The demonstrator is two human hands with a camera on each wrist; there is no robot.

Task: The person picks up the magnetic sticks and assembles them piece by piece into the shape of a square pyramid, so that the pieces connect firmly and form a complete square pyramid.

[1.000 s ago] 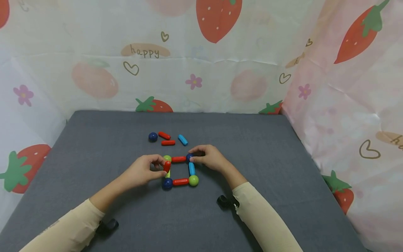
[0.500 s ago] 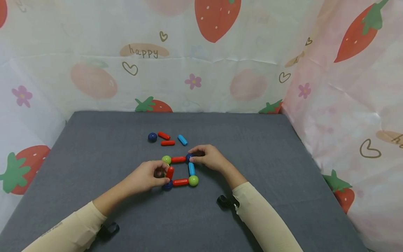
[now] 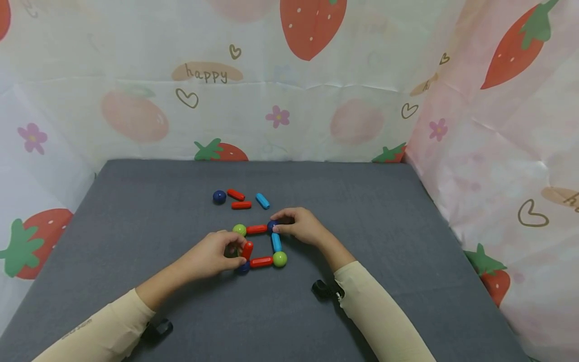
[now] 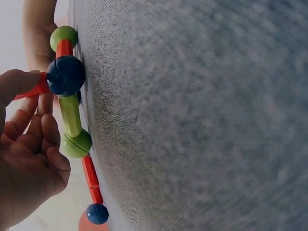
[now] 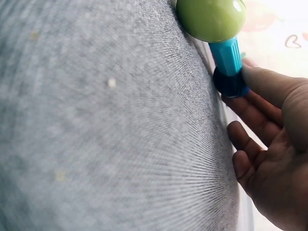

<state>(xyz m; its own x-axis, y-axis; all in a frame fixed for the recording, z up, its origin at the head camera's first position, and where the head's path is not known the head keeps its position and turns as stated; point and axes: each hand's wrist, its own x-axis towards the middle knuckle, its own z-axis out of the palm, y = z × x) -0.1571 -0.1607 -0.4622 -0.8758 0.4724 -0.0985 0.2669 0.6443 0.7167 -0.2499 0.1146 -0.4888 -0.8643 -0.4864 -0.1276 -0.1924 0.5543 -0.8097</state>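
Observation:
On the grey cloth lies a square of magnetic rods and balls. My left hand (image 3: 215, 255) pinches a red rod (image 3: 247, 250) between thumb and fingers. In the left wrist view that rod's end meets the near-left dark blue ball (image 4: 66, 76), and the rod stands up from it. A yellow-green rod (image 4: 70, 115) links this ball to a green ball (image 4: 77, 144). My right hand (image 3: 300, 226) pinches the far-right dark blue ball (image 5: 230, 83), which joins a light blue rod (image 5: 225, 57). That rod's other end meets the near-right green ball (image 3: 280, 259).
Behind the square lie a loose dark blue ball (image 3: 219, 196), two red rods (image 3: 242, 205) and a light blue rod (image 3: 262, 201). Strawberry-print curtains (image 3: 280, 85) hang behind the table and at both sides.
My left hand has brought the red rod nearer, from beside the far-left green ball to the near-left dark blue ball. The square's near side has shifted slightly right. My right hand stays put.

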